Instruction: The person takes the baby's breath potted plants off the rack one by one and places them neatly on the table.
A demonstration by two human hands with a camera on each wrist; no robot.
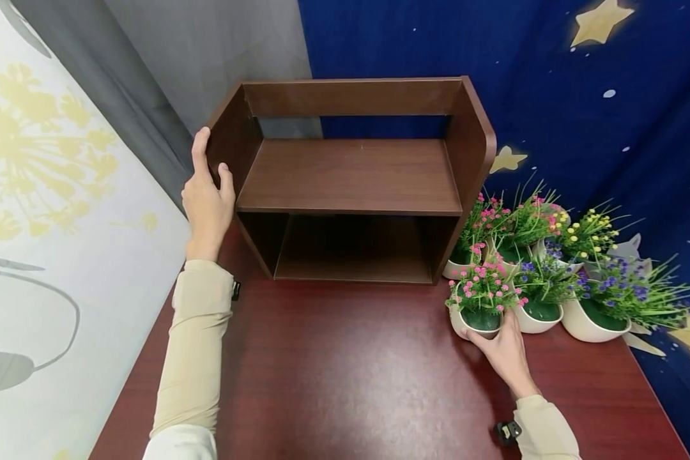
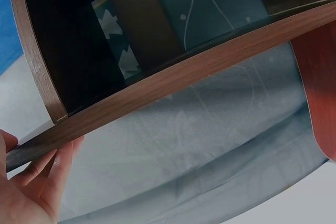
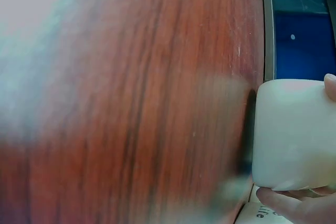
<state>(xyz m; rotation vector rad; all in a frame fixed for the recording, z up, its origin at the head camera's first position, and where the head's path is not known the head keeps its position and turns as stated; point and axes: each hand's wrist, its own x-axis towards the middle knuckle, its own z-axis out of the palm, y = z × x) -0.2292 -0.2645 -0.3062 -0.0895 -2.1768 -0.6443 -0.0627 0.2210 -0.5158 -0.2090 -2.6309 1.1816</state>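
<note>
A dark brown two-tier wooden shelf [image 1: 353, 176] stands on the table. My left hand [image 1: 209, 201] grips its left side panel; in the left wrist view, the thumb and fingers lie on opposite sides of the brown board [image 2: 157, 88]. To the shelf's front right, my right hand [image 1: 506, 354] holds a white pot [image 1: 457, 319] of pink artificial flowers. In the right wrist view, fingers [image 3: 294, 208] curl against the smooth white pot [image 3: 294, 135], beside the reddish tabletop. Whether the pot's base touches the table, I cannot tell. Both tiers of the shelf hold nothing visible.
Several more white pots crowd the right, including one with purple flowers [image 1: 595, 322] and a yellow-flowered plant [image 1: 592, 233]. The reddish-brown table [image 1: 345, 370] reaches under everything. Behind hang a blue starry curtain [image 1: 402, 38] and a grey one [image 1: 218, 45].
</note>
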